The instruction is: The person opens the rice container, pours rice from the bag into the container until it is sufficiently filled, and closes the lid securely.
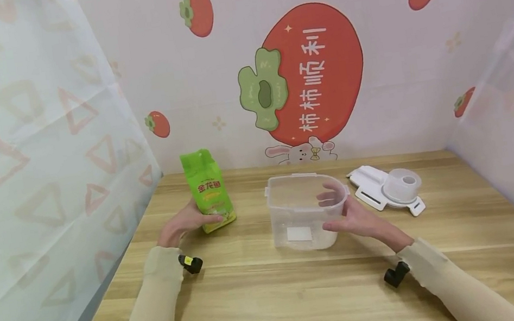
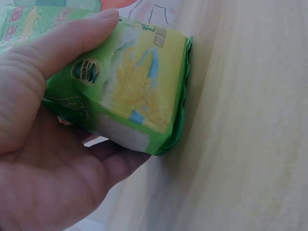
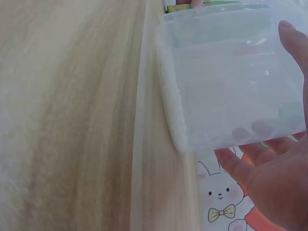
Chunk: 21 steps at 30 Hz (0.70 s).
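Note:
My left hand grips a green and yellow packaged bag low down, thumb across its front and fingers behind. The bag stands nearly upright at the left, its sealed base right at the tabletop in the left wrist view. In the middle is a lidless translucent plastic bin with a white label on its front. My right hand holds its right end, with the thumb on the near side and the fingers on the far side. A white grainy layer lies along the bin's bottom.
To the right of the bin lies a white lid with side latches, and a clear round cup sits on it. A printed cloth backdrop rises behind the wooden table, with more cloth at both sides.

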### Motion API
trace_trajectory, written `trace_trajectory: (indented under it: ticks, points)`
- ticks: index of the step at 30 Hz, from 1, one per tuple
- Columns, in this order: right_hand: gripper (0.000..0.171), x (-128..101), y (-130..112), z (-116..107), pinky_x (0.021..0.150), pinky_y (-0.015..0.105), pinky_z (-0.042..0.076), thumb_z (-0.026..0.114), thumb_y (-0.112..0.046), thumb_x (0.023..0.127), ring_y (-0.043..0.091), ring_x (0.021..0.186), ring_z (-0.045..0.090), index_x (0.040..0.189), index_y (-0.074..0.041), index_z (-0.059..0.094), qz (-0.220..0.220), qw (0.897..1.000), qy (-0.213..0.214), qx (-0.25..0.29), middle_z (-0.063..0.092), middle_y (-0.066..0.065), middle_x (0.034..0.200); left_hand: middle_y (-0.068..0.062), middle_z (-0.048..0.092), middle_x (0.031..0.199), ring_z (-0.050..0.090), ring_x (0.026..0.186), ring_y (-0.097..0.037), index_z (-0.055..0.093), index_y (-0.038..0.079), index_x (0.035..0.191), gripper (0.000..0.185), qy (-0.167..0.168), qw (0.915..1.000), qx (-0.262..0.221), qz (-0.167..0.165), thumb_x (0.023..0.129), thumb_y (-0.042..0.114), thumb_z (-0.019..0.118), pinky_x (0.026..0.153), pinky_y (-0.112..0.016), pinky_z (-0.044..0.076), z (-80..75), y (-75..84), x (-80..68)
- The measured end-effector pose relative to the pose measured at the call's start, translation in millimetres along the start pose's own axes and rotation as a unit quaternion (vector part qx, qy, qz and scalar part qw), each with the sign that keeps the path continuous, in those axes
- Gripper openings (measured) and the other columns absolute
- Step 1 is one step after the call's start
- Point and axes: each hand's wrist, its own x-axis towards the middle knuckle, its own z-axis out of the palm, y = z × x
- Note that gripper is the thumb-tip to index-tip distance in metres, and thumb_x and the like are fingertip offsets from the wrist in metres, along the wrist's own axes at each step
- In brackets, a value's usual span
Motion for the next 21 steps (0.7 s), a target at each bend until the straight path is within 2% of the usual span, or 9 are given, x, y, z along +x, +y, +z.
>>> trace_trajectory:
  ticks: [5,12,21]
  points:
    - [0.089,0.2,-2.9,-2.0,0.095,0.021,0.050,0.080,-0.001,0.076,0.051,0.123,0.051,0.145,-0.002,0.024,-0.004,1.000,-0.010,0.007,0.048,0.031,0.136,-0.013,0.060,0.133,0.056,0.123,-0.029,0.046,0.012,0.138,0.072,0.013,0.9996,0.016,-0.019,0.078,0.026,0.083,0.111,-0.050,0.038,0.7,-2.2,1.8]
    - [0.090,-0.9,-3.4,-4.0,0.094,0.018,0.049,0.081,-0.003,0.076,0.052,0.124,0.051,0.145,-0.001,0.023,0.003,1.000,-0.015,0.001,0.048,0.030,0.136,-0.013,0.061,0.133,0.055,0.126,-0.032,0.051,0.012,0.136,0.067,0.021,0.9985,0.025,-0.043,0.080,0.030,0.082,0.113,-0.053,0.035,0.9,0.5,2.3]
    - [0.087,-1.5,-3.0,-4.6,0.095,0.019,0.049,0.081,-0.002,0.076,0.048,0.124,0.052,0.144,-0.004,0.026,0.012,1.000,-0.014,-0.003,0.049,0.027,0.137,-0.012,0.062,0.132,0.057,0.124,-0.031,0.052,0.015,0.135,0.066,0.039,0.9971,-0.002,-0.065,0.078,0.029,0.083,0.113,-0.052,0.036,3.6,1.7,5.3]
